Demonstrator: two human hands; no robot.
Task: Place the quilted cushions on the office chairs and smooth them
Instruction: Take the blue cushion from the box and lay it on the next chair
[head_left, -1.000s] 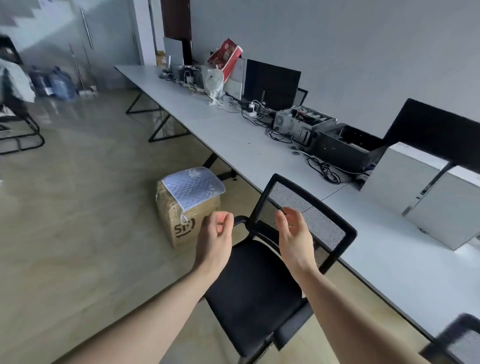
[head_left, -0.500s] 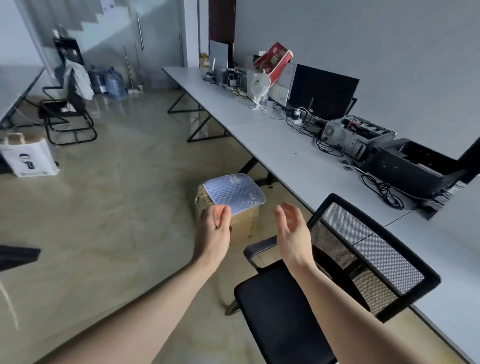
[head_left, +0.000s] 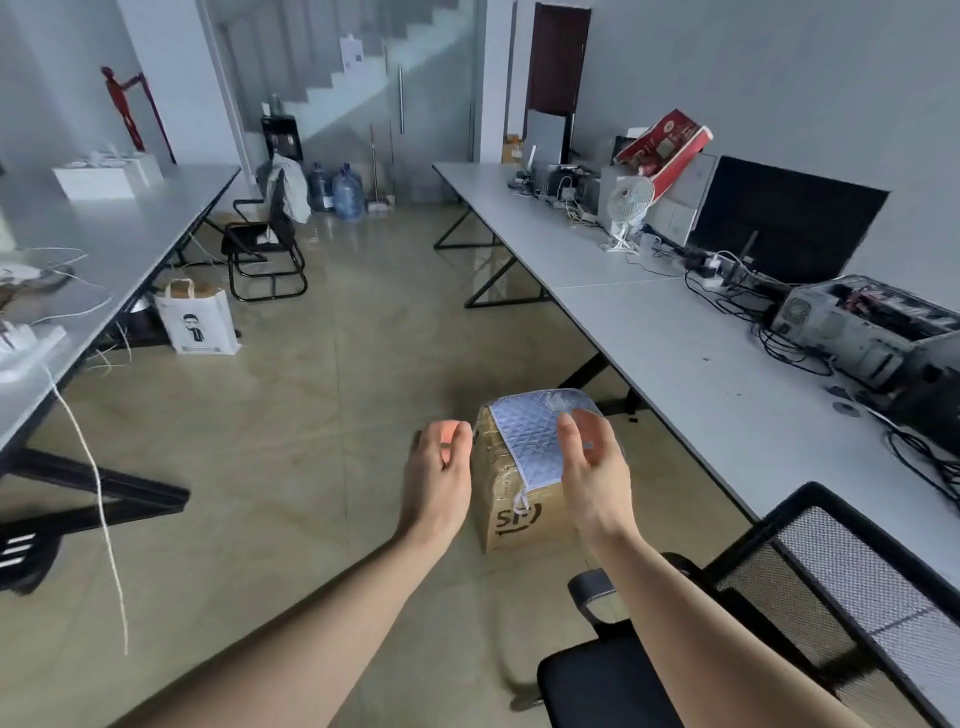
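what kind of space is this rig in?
Most likely an office or workroom, sparsely set up. Long white desks line both sides, a black monitor and an opened PC case sit on the right one, and a mesh-backed office chair stands nearby.

Both hands (head_left: 514, 478) hover, seemingly empty, over boxed cushion (head_left: 535, 436).

Along the right wall runs a long white tabletop (head_left: 649, 332) carrying a small white desk fan (head_left: 626, 208), a black monitor (head_left: 779, 218), an open grey computer case (head_left: 862, 332) and tangled black cables (head_left: 727, 280). A white paper bag (head_left: 197, 322) stands on the glossy beige floor (head_left: 311, 441). Two blue water jugs (head_left: 337, 192), possibly empty, stand by the far glass wall.
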